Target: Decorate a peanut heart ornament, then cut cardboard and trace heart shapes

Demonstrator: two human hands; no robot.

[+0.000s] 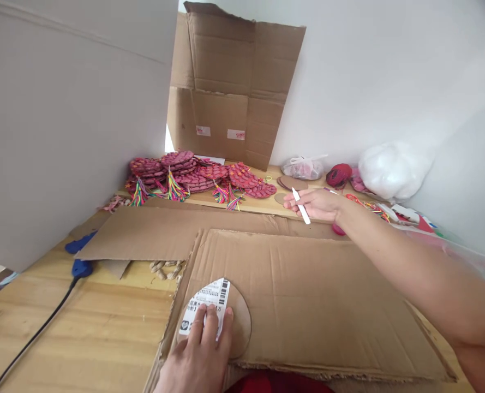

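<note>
My left hand (203, 346) lies flat on a round cardboard disc (239, 322), its fingers stretched out. A white printed label with a barcode covers part of the disc. Beneath the disc is a large sheet of corrugated cardboard (307, 305). My right hand (318, 204) reaches over the back part of the table, its fingers closed around a white pen (301, 206). The pen is held in the air, tilted, above the far side of the sheet. Close to that hand lie several brown cardboard discs (293, 183).
Pink woven pieces with colourful tassels (180, 172) are heaped at the back. A tall cardboard piece (234, 93) leans on the wall. A white plastic bag (393, 169) and red yarn (339, 176) stand back right. Left are a blue tool (81, 267) with a black cord and peanuts (165, 269).
</note>
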